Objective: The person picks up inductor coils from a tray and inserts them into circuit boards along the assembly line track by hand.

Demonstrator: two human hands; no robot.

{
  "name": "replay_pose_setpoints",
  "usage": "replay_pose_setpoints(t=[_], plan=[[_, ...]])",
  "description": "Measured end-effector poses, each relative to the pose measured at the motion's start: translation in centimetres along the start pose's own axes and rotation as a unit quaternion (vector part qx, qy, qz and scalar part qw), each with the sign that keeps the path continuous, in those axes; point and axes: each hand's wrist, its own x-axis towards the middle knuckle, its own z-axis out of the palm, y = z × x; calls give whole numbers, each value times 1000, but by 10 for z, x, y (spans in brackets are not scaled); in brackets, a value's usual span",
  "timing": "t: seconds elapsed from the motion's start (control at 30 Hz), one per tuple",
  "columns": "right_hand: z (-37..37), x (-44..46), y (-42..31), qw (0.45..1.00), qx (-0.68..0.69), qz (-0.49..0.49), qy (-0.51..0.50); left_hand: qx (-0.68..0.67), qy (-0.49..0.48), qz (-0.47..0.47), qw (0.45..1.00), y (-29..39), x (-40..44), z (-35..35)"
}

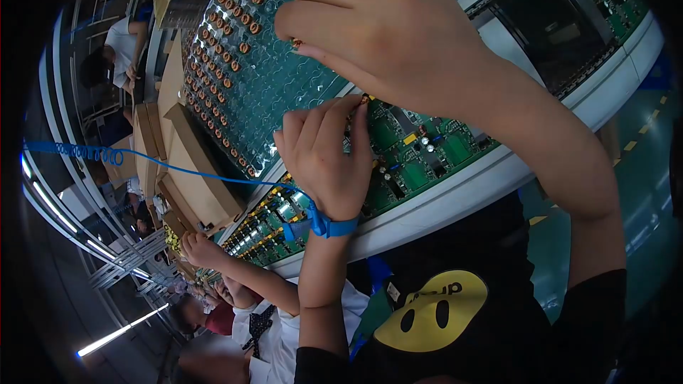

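My left hand (324, 156), with a blue wrist strap (334, 226), is over the green circuit board (416, 174). Its thumb and forefinger pinch a small copper-coloured coil (365, 99) at the board's edge. Above it, my right hand (391, 28) reaches across the clear plastic tray (284, 82). Its fingers are closed, and a bit of copper wire (296, 43), likely part of a coil, shows at the fingertips; the rest is hidden. Rows of copper ring coils (224, 28) sit in the tray's pockets.
White conveyor rails (455, 199) run along the boards, with more populated boards (263, 220) to the left. A co-worker's hand (203, 250) is beside them. A coiled blue cord (185, 169) stretches from my strap. Cardboard boxes (196, 163) stand behind, and a dark panel (548, 25) lies right.
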Motion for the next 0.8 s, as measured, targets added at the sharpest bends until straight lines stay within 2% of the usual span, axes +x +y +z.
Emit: replay_pose_setpoints(t=[0.33, 0.8], plan=[[-4, 0, 0, 1000, 5, 8, -13, -19, -18, 48, 998, -10, 6, -3], [-4, 4, 0, 999, 9, 24, -32, -18, -30, 34, 999, -11, 5, -4]])
